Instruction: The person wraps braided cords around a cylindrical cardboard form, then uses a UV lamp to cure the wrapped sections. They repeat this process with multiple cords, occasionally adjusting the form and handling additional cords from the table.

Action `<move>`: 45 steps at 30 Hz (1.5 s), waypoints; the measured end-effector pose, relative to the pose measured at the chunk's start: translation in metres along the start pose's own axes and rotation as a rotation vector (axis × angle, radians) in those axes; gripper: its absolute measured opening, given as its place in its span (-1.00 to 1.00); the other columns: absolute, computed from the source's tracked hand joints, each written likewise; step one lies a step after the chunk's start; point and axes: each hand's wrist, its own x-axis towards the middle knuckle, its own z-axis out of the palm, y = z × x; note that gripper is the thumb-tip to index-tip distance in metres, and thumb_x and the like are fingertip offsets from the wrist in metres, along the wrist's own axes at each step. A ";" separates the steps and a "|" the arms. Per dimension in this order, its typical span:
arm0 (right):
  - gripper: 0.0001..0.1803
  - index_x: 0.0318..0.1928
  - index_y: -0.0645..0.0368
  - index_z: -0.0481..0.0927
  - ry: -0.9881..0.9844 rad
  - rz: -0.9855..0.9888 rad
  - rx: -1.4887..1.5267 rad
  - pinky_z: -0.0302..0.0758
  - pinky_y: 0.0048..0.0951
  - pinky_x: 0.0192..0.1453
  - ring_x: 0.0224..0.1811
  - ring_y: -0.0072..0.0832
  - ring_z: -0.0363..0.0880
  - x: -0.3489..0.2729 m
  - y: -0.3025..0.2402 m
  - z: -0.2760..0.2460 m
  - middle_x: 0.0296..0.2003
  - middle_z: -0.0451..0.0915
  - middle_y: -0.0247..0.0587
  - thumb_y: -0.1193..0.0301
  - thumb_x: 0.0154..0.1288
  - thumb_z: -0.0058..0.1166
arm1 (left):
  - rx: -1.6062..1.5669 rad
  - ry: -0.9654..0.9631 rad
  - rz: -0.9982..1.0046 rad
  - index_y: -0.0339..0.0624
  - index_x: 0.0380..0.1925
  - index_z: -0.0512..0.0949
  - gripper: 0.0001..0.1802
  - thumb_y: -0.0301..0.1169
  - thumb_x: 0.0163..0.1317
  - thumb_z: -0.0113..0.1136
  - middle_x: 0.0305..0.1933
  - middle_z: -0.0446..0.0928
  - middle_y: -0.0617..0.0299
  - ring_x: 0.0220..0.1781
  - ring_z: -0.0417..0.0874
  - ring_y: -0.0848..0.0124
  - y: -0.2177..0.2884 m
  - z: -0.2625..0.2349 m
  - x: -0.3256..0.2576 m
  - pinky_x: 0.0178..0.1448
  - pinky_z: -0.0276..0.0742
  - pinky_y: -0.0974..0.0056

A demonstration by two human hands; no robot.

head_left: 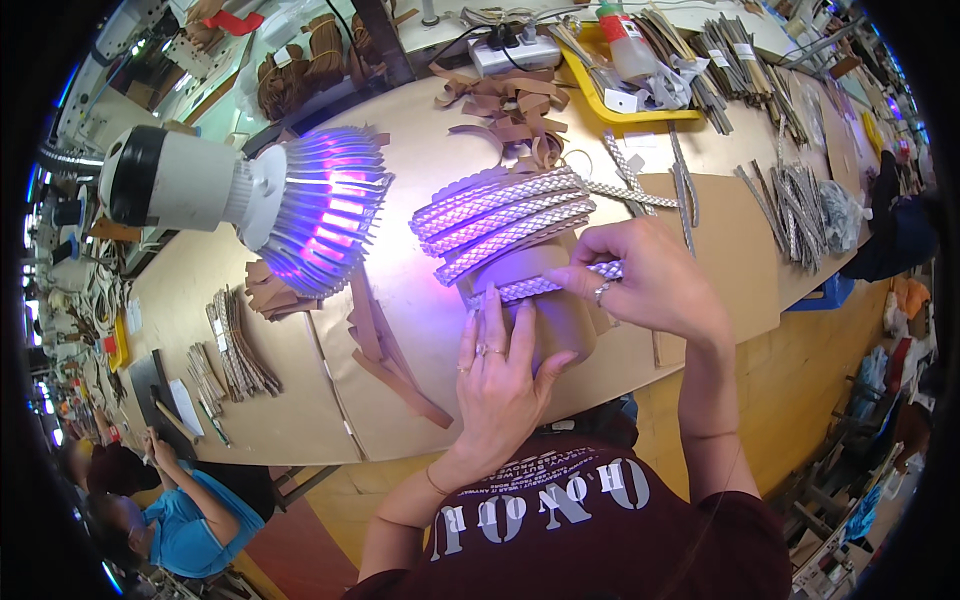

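Observation:
A tan rounded form (568,328), like a shoe last or a block, lies on the table in front of me. Several pale braided straps (505,222) wrap across its far part in near-parallel rows. A separate braided strap (527,288) crosses the form closer to me. My left hand (500,372) lies on the form with its fingers stretched out, the tips pressing at that strap's left part. My right hand (650,278) pinches the same strap toward its right end, thumb and fingers closed on it. The strap's left tip is partly hidden by my left fingertips.
A finned lamp (320,210) casts violet light from the left, close to the form. Brown leather strips (515,105) lie beyond it. A yellow tray (640,116) holds a bottle and strips. Bundled braids (800,215) lie to the right. A person in blue (195,515) sits at lower left.

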 end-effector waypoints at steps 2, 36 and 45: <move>-0.64 -0.40 0.23 0.69 -0.012 0.098 0.019 0.46 -0.27 -0.37 -0.54 -0.19 0.57 -0.002 0.007 -0.002 -0.58 0.59 -0.02 0.13 0.19 0.26 | 0.015 -0.004 0.005 -0.37 0.19 0.41 -0.28 0.00 0.23 0.22 0.38 0.22 -0.33 0.37 0.35 -0.08 0.000 0.000 0.000 0.42 0.16 -0.07; -0.63 -0.40 0.21 0.62 -0.078 0.318 0.761 0.17 -0.62 -0.53 -0.59 -0.80 0.27 -0.006 0.089 0.052 -0.62 0.43 -0.54 0.12 0.30 0.25 | 0.607 -0.162 0.119 0.02 0.19 0.52 -0.27 0.29 0.26 -0.06 0.12 0.42 -0.51 0.15 0.58 -0.07 0.024 -0.010 0.025 0.28 0.47 0.08; -0.60 -0.37 0.22 0.61 -0.030 0.304 0.872 0.17 -0.61 -0.50 -0.54 -0.78 0.25 -0.016 0.099 0.052 -0.59 0.40 -0.55 0.10 0.37 0.15 | 0.628 -0.236 0.103 0.10 0.25 0.47 -0.26 0.29 0.21 -0.02 0.09 0.42 -0.55 0.16 0.57 -0.08 0.029 -0.012 0.029 0.29 0.45 0.07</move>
